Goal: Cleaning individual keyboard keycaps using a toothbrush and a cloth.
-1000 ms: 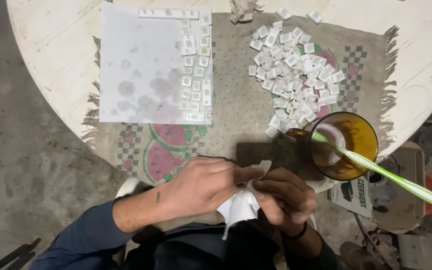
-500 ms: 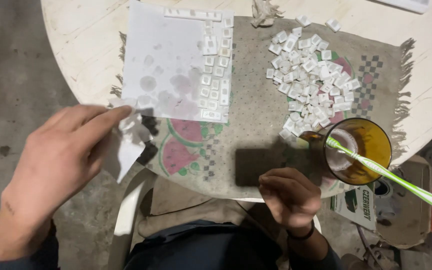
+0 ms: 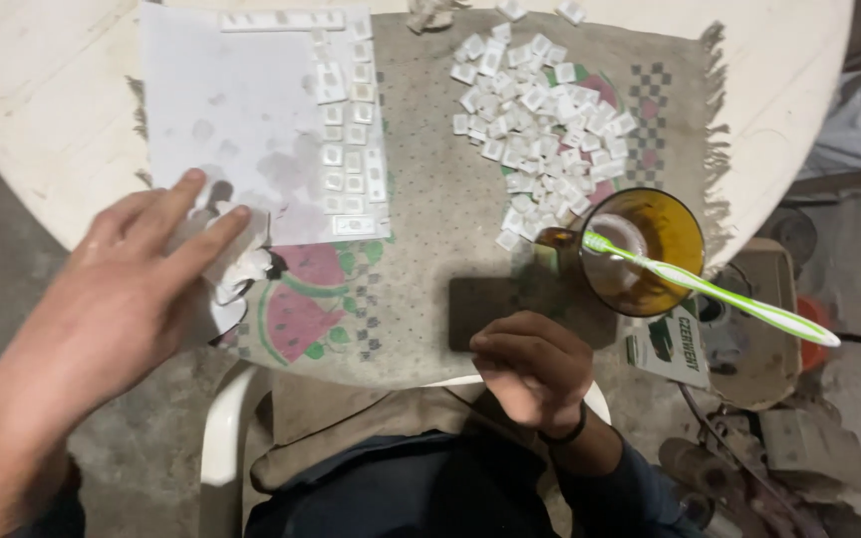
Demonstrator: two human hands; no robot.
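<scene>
I see a beige mat (image 3: 421,249) with red-and-green watermelon slices and a checkered patch — fringed edge too. White keycaps (image 3: 540,110) heaped on it, a white sheet (image 3: 241,110) (grey-stained), an amber glass mug (image 3: 645,249), and a green-and-white toothbrush (image 3: 719,294).

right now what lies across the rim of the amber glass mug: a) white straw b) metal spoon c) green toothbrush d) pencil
c: a green and white toothbrush lies across the amber glass mug, its bristle head over the inside and its handle pointing out past the table edge.
</scene>
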